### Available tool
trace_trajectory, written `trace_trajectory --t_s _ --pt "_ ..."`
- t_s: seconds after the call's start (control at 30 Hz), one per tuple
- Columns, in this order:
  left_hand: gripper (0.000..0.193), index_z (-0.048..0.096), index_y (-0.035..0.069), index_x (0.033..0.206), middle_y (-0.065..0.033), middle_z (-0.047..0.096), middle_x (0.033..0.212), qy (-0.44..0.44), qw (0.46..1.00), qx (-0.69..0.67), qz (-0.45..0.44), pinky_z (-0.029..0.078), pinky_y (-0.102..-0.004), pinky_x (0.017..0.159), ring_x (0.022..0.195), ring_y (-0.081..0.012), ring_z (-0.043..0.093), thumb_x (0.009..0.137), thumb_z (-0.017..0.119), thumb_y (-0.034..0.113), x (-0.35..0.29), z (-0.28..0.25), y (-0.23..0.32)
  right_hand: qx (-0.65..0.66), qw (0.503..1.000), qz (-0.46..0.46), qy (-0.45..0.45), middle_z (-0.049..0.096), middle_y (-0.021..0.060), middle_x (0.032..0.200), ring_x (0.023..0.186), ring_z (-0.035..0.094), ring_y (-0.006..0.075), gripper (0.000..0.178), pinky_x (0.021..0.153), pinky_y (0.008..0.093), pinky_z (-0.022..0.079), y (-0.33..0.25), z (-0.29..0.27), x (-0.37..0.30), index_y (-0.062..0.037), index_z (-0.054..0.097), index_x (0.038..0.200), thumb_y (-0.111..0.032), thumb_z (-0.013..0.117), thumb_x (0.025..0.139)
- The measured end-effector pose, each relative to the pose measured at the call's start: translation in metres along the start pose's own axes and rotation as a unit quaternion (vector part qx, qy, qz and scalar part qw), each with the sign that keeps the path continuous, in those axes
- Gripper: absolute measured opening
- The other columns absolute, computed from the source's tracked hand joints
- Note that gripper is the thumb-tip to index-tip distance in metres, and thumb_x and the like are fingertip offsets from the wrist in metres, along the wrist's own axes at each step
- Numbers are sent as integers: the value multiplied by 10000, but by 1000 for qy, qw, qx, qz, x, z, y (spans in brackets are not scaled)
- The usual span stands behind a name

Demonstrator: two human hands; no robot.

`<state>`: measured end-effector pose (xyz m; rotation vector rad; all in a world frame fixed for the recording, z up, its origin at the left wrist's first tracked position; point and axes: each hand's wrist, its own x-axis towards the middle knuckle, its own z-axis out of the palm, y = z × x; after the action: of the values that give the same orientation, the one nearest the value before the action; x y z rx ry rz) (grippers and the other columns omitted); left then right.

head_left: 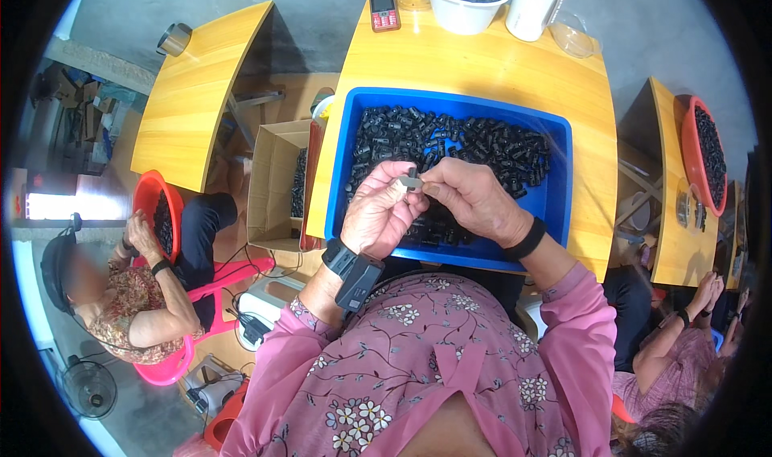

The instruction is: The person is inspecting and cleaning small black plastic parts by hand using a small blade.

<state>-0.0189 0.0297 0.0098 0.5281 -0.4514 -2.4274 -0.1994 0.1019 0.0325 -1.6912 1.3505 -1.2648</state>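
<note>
Over the near half of a blue tray point(347, 147), my two hands meet at their fingertips. My left hand point(378, 212) is closed, palm partly upward, pinching a small black plastic part point(412, 172). Against that part lies a small flat greyish piece point(411, 183), whose kind is too small to tell. My right hand point(478, 198) is closed too, thumb and forefinger pressed together at the same spot. Whatever sits between its fingers is hidden. Below and around the hands, many small black plastic parts point(503, 151) fill the tray in a loose heap.
On the yellow table point(474, 67) stand a white bowl point(466, 14) of black parts, a red phone point(384, 12), a white jug point(532, 6) and a clear container point(572, 37). A cardboard box point(272, 187) is left of the table. Co-workers sit at both sides.
</note>
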Motion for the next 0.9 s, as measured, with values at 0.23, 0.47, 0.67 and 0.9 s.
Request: trace_trajectory --t_s 0.23,0.47,0.67,0.9 --pt "135 618 14 1101 -109 645 960 -6 1000 9 3 524 -314 774 800 -164 592 970 589 31 0 -2 0 -28 999 -15 14 608 140 817 768 641 308 106 682 366 513 5 -1 0 -12 622 965 -117 624 955" --pt "157 626 31 1099 -93 618 897 -16 1000 8 -7 448 -309 728 758 -159 535 955 622 96 1 -1 0 34 992 74 92 638 95 856 760 601 154 114 700 299 496 9 -9 2 -2 620 985 -115 623 970" --pt "173 615 31 1120 -94 635 930 -19 1000 -12 -19 457 -314 733 763 -161 540 962 616 101 1 2 1 73 992 78 63 645 67 858 775 585 111 124 708 280 494 2 -4 0 -7 637 1022 -111 645 955" --pt "106 614 32 1060 -87 660 981 -18 999 18 -30 502 -311 781 804 -149 587 961 614 71 0 2 2 120 989 78 35 617 26 825 729 546 68 151 664 254 476 -3 3 3 -15 655 1015 -96 708 900"
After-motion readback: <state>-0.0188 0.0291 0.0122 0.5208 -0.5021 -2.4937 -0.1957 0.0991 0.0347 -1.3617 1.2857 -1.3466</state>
